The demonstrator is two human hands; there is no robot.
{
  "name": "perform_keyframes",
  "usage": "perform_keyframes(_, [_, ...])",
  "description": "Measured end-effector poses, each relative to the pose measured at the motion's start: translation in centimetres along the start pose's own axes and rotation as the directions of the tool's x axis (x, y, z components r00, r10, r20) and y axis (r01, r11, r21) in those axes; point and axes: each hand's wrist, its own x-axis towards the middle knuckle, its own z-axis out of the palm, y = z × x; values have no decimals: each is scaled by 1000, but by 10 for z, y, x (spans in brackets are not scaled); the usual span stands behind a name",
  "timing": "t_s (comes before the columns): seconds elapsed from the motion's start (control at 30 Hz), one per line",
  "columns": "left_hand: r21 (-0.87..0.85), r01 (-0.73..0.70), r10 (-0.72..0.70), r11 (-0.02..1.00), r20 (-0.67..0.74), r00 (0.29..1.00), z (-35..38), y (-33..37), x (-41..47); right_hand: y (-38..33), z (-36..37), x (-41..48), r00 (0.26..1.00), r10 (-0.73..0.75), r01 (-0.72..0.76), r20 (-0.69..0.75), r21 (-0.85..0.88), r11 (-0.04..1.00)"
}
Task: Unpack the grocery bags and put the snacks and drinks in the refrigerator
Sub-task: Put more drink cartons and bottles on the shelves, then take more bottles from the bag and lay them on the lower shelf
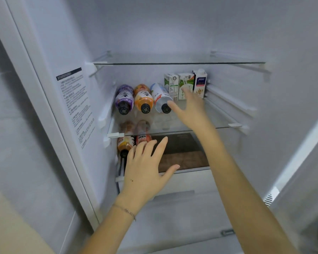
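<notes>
White fridge (154, 33) interior, door open. On the middle glass shelf (226, 126), three bottles (143, 98) lie on their sides at left and three cartons (200, 82) stand at back right. The right hand (193, 110) reaches between them, fingers (189, 94) spread; I cannot tell if it touches anything. The left hand (145, 167), fingers (162, 143) spread, hovers before two lower bottles (125, 143).

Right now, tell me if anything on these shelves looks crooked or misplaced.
The white bottle on the middle shelf lies slightly askew, cap angled right, while the purple bottle and orange bottle lie straight. Nothing spilled.
</notes>
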Motion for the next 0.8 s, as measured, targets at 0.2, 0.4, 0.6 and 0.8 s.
perform_keyframes(0.2, [-89,-75,76,993,11,997,-15,16,-9,-14,-62,-136,988,-92,83,-121,-76,994])
perform_keyframes(0.4, [-189,-208,210,960,-14,978,-26,64,-14,-15,-123,-220,978,-53,4,-201,-235,972])
perform_keyframes(0.6, [-280,-328,334,902,-28,942,-44,132,-31,-4,-176,-284,949,-9,-71,-315,-243,968])
perform_keyframes(0.8, [-380,-435,435,816,-91,896,-73,220,-62,13,-242,-356,908,-7,-120,-419,-275,954])
